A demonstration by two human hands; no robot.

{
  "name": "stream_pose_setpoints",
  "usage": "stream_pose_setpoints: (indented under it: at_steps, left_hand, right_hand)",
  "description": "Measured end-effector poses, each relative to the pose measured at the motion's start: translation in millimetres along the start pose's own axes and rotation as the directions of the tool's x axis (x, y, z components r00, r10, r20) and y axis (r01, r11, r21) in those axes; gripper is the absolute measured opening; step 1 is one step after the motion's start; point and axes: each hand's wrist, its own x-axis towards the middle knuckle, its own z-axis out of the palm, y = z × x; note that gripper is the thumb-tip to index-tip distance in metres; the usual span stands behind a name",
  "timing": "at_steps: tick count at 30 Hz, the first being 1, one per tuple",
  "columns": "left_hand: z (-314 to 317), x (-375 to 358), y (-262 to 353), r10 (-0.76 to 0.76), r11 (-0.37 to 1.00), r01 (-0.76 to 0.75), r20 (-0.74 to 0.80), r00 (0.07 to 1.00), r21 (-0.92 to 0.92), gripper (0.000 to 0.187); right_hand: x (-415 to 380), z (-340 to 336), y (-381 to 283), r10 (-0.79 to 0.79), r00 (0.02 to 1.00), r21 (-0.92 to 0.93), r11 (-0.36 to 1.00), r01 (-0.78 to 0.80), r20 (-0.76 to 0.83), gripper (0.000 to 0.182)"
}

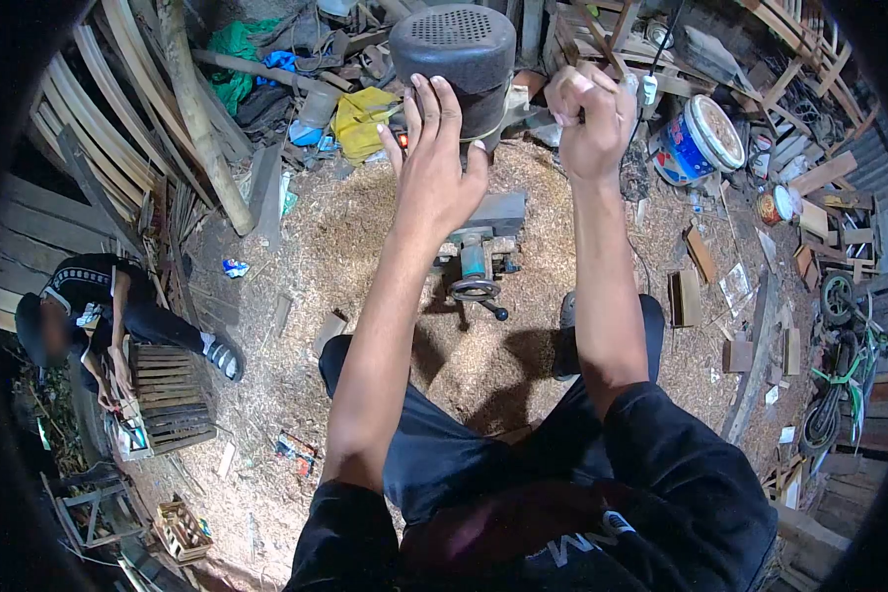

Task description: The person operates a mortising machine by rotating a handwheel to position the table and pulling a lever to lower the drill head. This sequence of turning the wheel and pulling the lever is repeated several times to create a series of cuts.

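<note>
A dark, round machine housing with a perforated top (454, 44) stands ahead of me. My left hand (429, 163) is open, its fingers stretched out over the front of this housing; they seem to rest on it. By its fingertips a small red light (403, 140) glows. To the right of the housing my right hand (594, 123) is raised with its fingers curled closed. What it grips, if anything, I cannot make out. Below the housing are a metal block (498, 212) and a round handwheel (474, 288) on a stand.
Wood shavings (345, 227) cover the floor. A white-and-blue bucket (696, 143) and a small bulb (649, 89) on a cord are to the right. A green motorbike (844, 365) stands far right. At left, another person (99, 296) sits by a slatted wooden piece (173, 390).
</note>
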Motion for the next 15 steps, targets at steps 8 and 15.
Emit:
stream_pose_setpoints:
  at_steps: [8, 15]
  left_hand:
    - [4, 0, -3, 0.011, 1.0, -0.011, -0.001, 1.0, -0.028, 0.084]
    - [6, 1, -6, 0.009, 0.999, -0.009, -0.01, 1.0, -0.039, 0.085]
  right_hand:
    - [-23, -6, 0, -0.011, 1.0, -0.03, 0.999, 0.011, 0.003, 0.027]
    - [-52, -6, -2, -0.016, 1.0, -0.004, 1.0, 0.016, 0.017, 0.034]
